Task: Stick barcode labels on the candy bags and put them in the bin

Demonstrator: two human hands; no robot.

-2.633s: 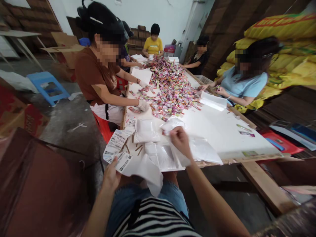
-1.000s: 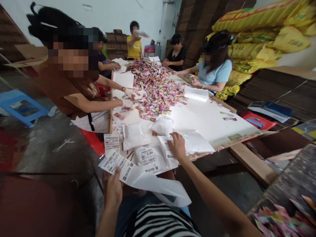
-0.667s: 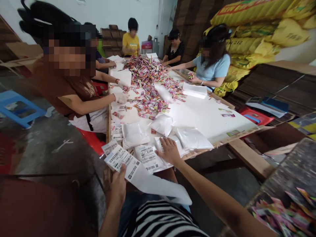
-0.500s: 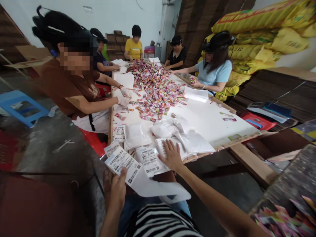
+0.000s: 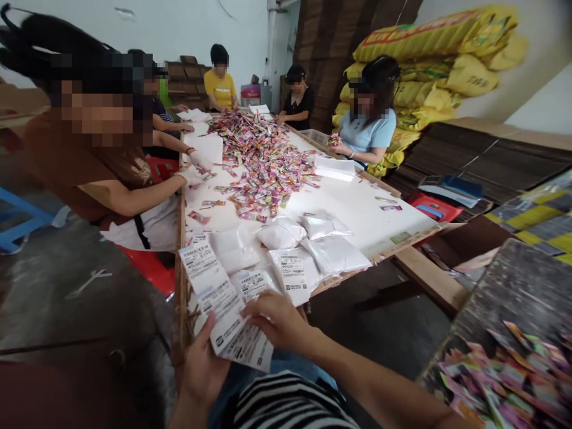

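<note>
My left hand [image 5: 205,363] grips a folded strip of printed barcode labels [image 5: 214,298] near the table's front left corner, thumb on top. At the strip's right edge, the curled fingers of my right hand [image 5: 277,319] pinch a label; the exact fingertip contact is partly hidden. Just beyond lies a white packet with a label on it [image 5: 290,277]. Another labelled packet [image 5: 252,283] sits partly behind my right hand. Several plain white packets, among them one at the left [image 5: 235,247] and one at the right [image 5: 337,256], lie behind these.
A heap of small colourful sachets [image 5: 263,155] covers the middle of the white table [image 5: 375,220]. Several people work around it; the nearest, in brown [image 5: 98,173], sits at the left. More sachets [image 5: 509,375] lie on a dark surface at lower right. Yellow sacks [image 5: 429,77] are stacked behind.
My right hand has lifted off a packet, now showing a label, and come left to the label strip. The strip's trailing tail has swung in, and the view has turned slightly right.
</note>
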